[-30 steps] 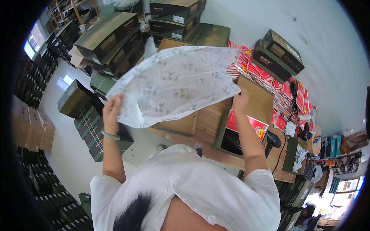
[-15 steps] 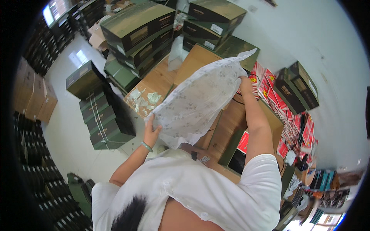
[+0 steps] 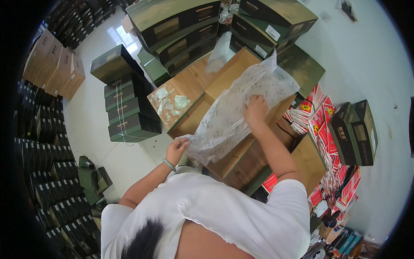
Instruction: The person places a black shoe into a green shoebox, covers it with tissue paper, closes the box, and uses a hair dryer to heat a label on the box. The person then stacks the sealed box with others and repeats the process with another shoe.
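Across the open box [image 3: 236, 72] on the worktop [image 3: 192, 80]: 1 sheet of white patterned tissue paper [image 3: 233, 123], creased. Left hand [image 3: 176, 150]: fingers clamped on its near left corner. Right hand [image 3: 256, 112]: laid on top of the sheet, can't tell if those fingers grip. Torn scraps [image 3: 182, 102] left of box; red packets [image 3: 327, 129] to the right.

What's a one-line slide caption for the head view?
Left hand gripping a patterned white sheet, right hand against it, over an open box.
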The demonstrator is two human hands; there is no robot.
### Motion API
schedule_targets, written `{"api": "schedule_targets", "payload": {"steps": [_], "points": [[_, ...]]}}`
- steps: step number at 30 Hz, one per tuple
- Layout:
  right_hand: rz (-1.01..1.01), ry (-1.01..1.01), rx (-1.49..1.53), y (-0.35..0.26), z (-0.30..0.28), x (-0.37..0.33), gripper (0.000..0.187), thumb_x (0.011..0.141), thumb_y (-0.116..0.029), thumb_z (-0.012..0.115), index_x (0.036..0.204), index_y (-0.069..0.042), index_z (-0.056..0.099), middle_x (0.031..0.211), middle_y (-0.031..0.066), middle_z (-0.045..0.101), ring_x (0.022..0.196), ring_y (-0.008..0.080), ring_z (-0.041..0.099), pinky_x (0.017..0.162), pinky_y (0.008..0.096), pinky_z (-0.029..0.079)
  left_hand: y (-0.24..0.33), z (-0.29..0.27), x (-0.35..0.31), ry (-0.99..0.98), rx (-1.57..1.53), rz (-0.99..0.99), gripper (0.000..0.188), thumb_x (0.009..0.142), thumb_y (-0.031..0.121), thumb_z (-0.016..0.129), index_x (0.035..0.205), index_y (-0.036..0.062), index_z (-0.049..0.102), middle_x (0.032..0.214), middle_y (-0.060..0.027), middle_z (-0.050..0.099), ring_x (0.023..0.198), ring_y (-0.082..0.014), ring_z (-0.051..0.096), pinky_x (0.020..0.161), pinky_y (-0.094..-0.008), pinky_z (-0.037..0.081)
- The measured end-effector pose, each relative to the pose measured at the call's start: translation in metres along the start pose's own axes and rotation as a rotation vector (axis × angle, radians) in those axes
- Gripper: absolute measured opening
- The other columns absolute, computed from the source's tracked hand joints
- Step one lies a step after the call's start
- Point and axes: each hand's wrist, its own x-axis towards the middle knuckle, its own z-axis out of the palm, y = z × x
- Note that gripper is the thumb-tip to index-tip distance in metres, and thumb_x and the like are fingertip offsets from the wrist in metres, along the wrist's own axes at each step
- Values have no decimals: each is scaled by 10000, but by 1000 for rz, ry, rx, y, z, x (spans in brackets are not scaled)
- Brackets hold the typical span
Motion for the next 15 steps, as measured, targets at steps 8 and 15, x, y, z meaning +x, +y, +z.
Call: {"api": "schedule_targets", "payload": {"steps": [8,15], "points": [[-187,-118,64,-19,113,19,690,906,-500,548,1453,-121,369,1535,162,277,1406,463,201,1119,613,170,8,16,6,150,-236,-1,446,893,93,669,1318,45,540,1133,-80,644,966,-141,617,765,-270,524],[-115,-401,17,-29,84,38,855,871,-679,468,1547,-252,164,1615,121,80,1436,504,49,1095,703,85,26,7,-20,210,-475,-164,570,978,229,568,1483,75,353,1361,-105,519,1018,-158,605,765,-290,543]]}}
